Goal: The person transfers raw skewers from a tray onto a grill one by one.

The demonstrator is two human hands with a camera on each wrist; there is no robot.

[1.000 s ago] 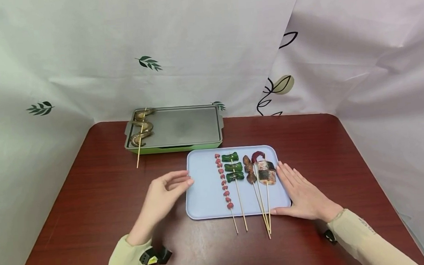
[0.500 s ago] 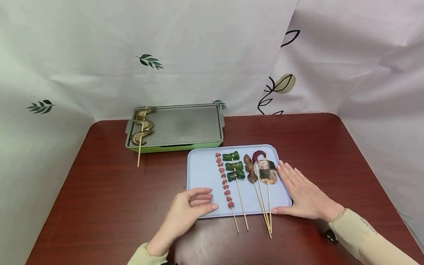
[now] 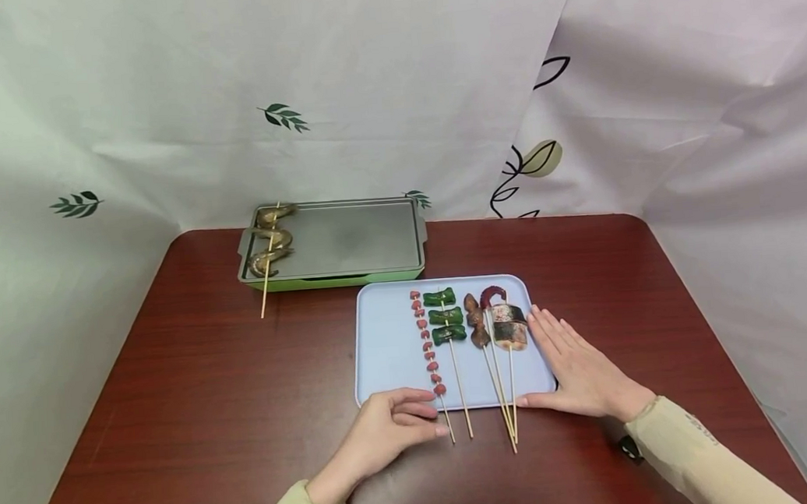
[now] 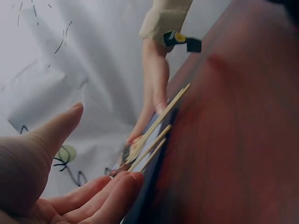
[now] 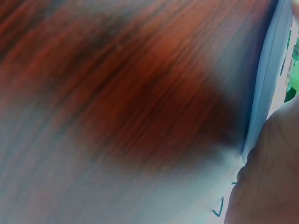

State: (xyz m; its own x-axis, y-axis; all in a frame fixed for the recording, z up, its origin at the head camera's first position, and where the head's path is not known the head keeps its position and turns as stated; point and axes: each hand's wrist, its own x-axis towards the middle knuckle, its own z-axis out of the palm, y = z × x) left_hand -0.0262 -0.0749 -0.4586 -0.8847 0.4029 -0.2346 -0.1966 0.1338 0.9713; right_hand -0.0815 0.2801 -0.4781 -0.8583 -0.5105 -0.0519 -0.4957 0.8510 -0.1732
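My left hand (image 3: 388, 433) is at the tray's front edge, its thumb and fingers apart in the left wrist view. Right beside them is the bare stick (image 3: 448, 421) of a skewer of small red pieces (image 3: 427, 346). My right hand (image 3: 584, 376) rests with straight fingers along the right rim of the light blue tray (image 3: 385, 339). On the tray also lie a skewer of green pepper rolls (image 3: 446, 317), a brown meat skewer (image 3: 476, 321), a dark red curled tentacle skewer (image 3: 492, 296) and a fish-chunk skewer (image 3: 509, 327). Their sticks overhang the front rim.
A green grill pan (image 3: 356, 240) with a grey plate stands at the back left. A shrimp skewer (image 3: 271, 242) lies along its left side, its stick over the front edge. White cloth (image 3: 363, 75) hangs behind the dark red table (image 3: 194, 376).
My left hand has moved right and toward the front, from the tray's left edge to the red skewer's stick. The right hand and the skewers have stayed in place.
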